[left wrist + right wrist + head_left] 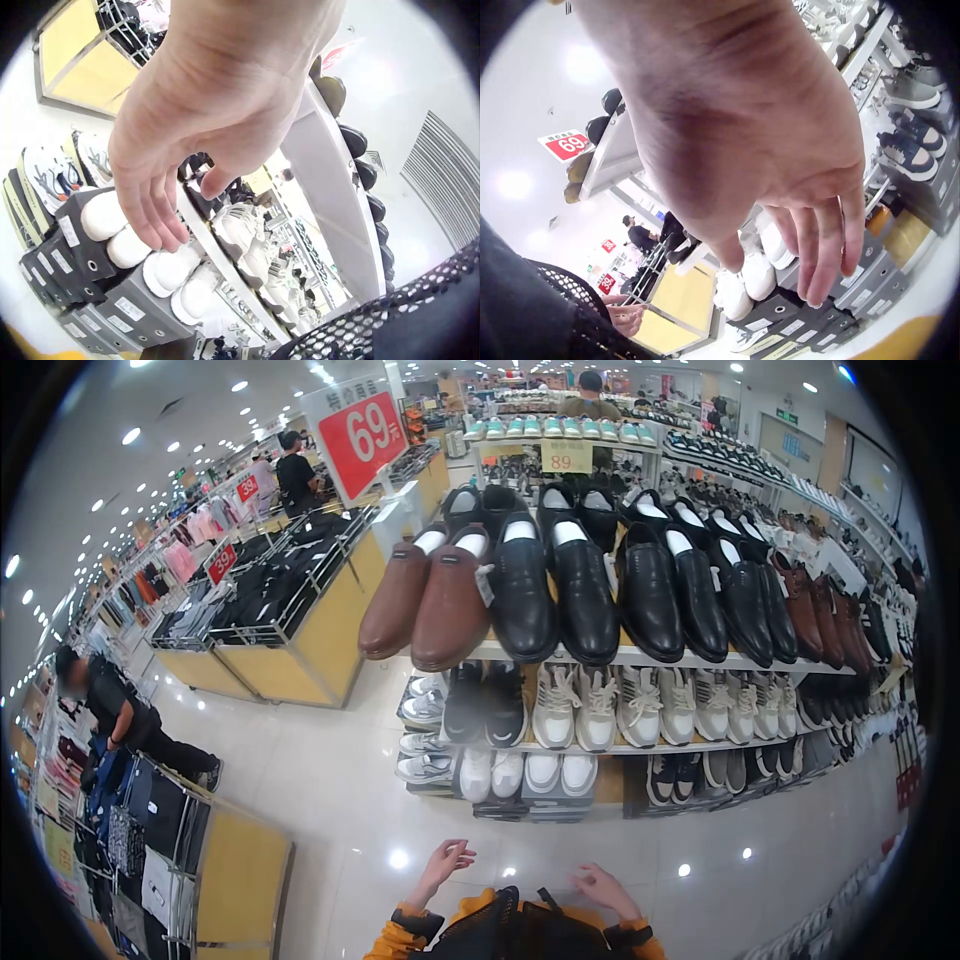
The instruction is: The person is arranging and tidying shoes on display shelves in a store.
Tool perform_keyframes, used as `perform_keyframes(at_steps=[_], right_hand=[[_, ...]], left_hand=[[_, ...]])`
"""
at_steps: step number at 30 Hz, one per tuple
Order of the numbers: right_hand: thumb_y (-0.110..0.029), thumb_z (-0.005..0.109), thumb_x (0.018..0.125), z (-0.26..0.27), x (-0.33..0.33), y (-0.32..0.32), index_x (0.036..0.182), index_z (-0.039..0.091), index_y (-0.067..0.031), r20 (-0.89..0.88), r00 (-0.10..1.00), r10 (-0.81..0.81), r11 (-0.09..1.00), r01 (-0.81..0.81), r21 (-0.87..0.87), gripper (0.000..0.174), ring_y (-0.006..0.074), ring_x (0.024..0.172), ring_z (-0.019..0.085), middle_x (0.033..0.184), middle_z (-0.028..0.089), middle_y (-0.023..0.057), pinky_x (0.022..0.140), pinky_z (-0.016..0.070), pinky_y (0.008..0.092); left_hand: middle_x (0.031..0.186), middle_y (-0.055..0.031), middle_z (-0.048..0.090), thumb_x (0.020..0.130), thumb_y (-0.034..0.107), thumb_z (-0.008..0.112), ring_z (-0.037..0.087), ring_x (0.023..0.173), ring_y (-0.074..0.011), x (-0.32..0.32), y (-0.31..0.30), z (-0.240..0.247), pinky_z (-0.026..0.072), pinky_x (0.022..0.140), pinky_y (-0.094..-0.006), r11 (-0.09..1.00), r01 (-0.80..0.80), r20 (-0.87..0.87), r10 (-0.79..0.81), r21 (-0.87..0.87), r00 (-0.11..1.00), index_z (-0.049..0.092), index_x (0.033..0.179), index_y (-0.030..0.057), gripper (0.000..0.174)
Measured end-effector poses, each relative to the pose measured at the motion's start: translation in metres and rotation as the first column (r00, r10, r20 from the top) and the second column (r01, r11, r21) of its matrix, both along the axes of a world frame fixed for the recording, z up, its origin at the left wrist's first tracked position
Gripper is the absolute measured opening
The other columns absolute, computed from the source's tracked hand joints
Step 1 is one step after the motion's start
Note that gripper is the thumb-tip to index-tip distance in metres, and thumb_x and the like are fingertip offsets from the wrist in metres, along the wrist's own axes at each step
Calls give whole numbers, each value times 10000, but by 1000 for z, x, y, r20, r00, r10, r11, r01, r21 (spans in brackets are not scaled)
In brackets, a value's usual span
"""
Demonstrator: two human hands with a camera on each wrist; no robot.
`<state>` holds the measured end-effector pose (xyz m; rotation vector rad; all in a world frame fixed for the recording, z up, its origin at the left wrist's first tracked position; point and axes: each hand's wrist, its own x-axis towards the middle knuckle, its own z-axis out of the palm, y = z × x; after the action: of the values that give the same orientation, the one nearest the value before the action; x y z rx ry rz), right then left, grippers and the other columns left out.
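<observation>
At the bottom of the head view, the left hand (441, 867) and the right hand (606, 888) are held apart above the floor, both without any object. In the left wrist view the left hand (206, 112) hangs with loosely bent fingers, white shoes on grey boxes (124, 307) behind it. The right hand (765, 142) has relaxed fingers pointing down in the right wrist view, with white shoes (759, 276) beyond them. Nearest ahead is a shoe rack with brown shoes (450, 600) and black shoes (585, 600) on its top shelf; neither hand touches it.
Laced sneakers (640, 705) fill the shelf below. A clothing bin (235, 880) stands at the lower left, where a person in black (125, 710) bends over clothes. Another bin (290, 672) and a red 69 sign (361, 444) are left of the rack. Tiled floor (370, 760) lies between.
</observation>
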<state>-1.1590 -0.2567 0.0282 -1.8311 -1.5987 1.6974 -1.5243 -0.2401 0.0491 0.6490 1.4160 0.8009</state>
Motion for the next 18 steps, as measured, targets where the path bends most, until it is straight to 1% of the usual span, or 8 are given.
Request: perform_keyframes(at_steps=[1,3,5,7,11,13,17,18], right_hand=[[-429,635,868,8,8,-3,1267,466,-26,104,994,31,998,-36,42,592,221,788,671,976,691,119,732,512,315],[-435,638,861,22,29,-7,1269,466,-29,114,993,9,998,-16,68,601,234,818,672,996,686,126,745,514,322],[-440,641,854,28,44,-10,1271,467,-32,117,993,10,998,-18,68,609,247,848,674,1016,681,133,758,516,329],[-430,631,862,35,67,-8,1276,470,-44,139,986,-89,990,72,123,589,263,886,677,1027,679,138,772,520,344],[-446,617,858,35,106,14,1262,487,-50,187,982,19,988,-48,150,581,286,845,679,1007,686,116,789,514,382],[-404,632,864,51,120,36,1282,461,-37,260,957,128,968,-178,178,582,287,897,675,1030,678,142,795,516,356],[-414,623,864,49,145,81,1296,454,-41,205,955,213,955,-248,163,595,297,925,663,1038,676,131,822,507,368],[-419,617,867,54,145,92,1307,449,-45,229,929,290,924,-334,184,601,296,938,659,1049,671,131,828,504,369]], left_hand=[[1068,-170,637,972,325,522,644,915,-193,8,11,3,529,820,-289,1000,12,16,-13,26,1000,439,1251,-9,443],[1079,-167,634,972,327,521,642,926,-194,27,30,13,525,833,-291,999,16,26,-17,41,1000,434,1259,-7,450],[1119,-160,621,977,349,503,623,1000,-212,44,39,21,505,894,-310,998,64,33,-65,28,997,430,1278,-5,470],[1147,-155,610,979,356,496,610,1027,-211,58,44,15,492,916,-316,997,59,60,-62,51,996,407,1295,0,485],[1141,-162,612,973,335,517,622,1002,-209,89,48,20,495,891,-313,994,-87,92,81,69,992,390,1300,10,478],[1181,-172,589,968,354,518,609,1035,-225,104,52,24,477,920,-327,978,-201,128,193,51,973,348,1326,13,523],[1202,-180,575,964,373,518,601,1051,-237,134,49,29,467,935,-335,944,-309,119,295,120,948,322,1345,21,555],[1204,-181,574,964,367,517,601,1051,-240,141,45,34,468,934,-334,939,-324,123,310,114,943,314,1352,25,555]])
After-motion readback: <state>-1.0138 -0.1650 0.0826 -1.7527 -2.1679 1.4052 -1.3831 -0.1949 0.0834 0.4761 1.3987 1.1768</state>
